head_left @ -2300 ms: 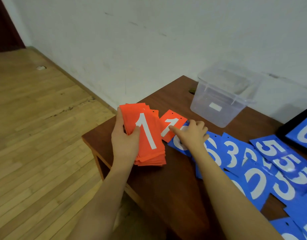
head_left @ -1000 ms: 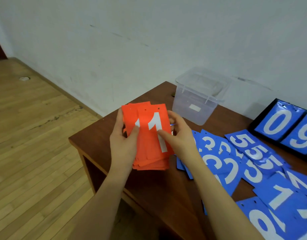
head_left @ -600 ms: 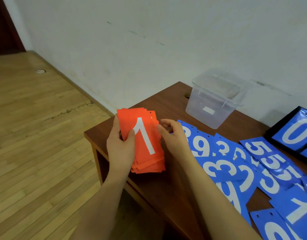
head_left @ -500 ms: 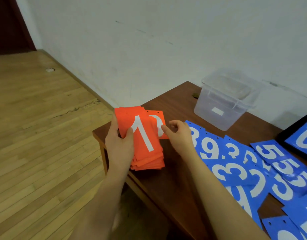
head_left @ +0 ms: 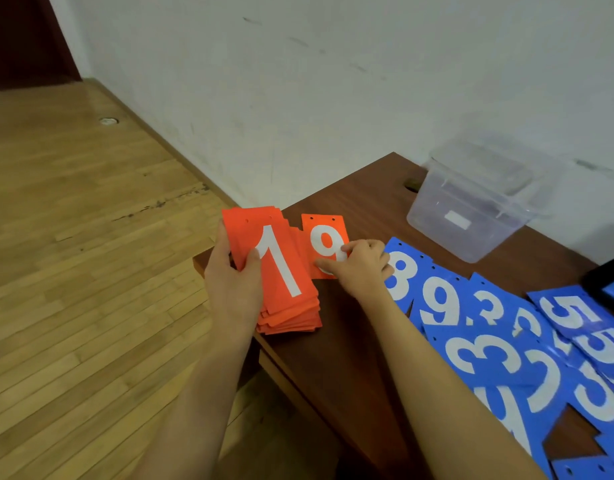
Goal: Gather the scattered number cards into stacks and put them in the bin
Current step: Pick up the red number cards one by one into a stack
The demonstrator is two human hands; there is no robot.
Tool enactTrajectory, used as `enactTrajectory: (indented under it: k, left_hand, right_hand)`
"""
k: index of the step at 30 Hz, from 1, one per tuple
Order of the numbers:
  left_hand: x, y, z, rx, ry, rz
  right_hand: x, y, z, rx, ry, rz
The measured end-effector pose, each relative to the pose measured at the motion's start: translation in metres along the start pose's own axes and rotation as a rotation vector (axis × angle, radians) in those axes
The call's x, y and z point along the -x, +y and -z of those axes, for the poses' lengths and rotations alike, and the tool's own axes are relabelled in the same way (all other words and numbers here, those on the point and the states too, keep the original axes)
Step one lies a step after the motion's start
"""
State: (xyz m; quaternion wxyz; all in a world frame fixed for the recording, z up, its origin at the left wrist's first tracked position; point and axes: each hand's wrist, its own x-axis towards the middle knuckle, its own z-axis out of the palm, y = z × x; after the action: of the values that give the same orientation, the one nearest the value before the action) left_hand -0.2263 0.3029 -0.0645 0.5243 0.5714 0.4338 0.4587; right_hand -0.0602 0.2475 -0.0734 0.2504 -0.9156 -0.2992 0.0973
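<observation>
Orange stack (head_left: 281, 271) at frame centre, gripped by the left hand (head_left: 234, 282), thumb across the top card. Since half a second ago the right hand (head_left: 362, 268) has dropped to the desk (head_left: 350, 341); its fingers (head_left: 328, 263) now pinch a newly exposed orange 9 card (head_left: 324, 237). Next card for the stack; the bin (head_left: 472, 206) at upper right holds no cards.

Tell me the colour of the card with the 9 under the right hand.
Orange with a white 9, lying on the table by the right hand; seen in the head view.

Two bare forearms and hands
The left hand (head_left: 234, 289) and right hand (head_left: 362, 268) wear no sleeves, rings or watch.
</observation>
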Motion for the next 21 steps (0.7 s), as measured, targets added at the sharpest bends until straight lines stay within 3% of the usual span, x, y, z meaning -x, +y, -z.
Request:
enactTrajectory:
  k: [8,11,15,21]
  left_hand:
    - [0.007,-0.003,-0.002,-0.021,-0.028,0.014]
    - [0.011,-0.004,-0.006,-0.032,-0.030,0.040]
    - [0.009,-0.003,-0.010,-0.030,-0.040,0.035]
    - [0.009,0.003,-0.013,-0.043,-0.051,0.013]
  right_hand:
    - [0.010,0.021,0.018,0.288,-0.040,0.180]
    - [0.006,0.025,0.019,0.210,-0.074,0.169]
    - [-0.001,0.028,0.017,0.285,-0.173,0.215]
    - [0.006,0.032,0.023,0.069,-0.055,0.215]
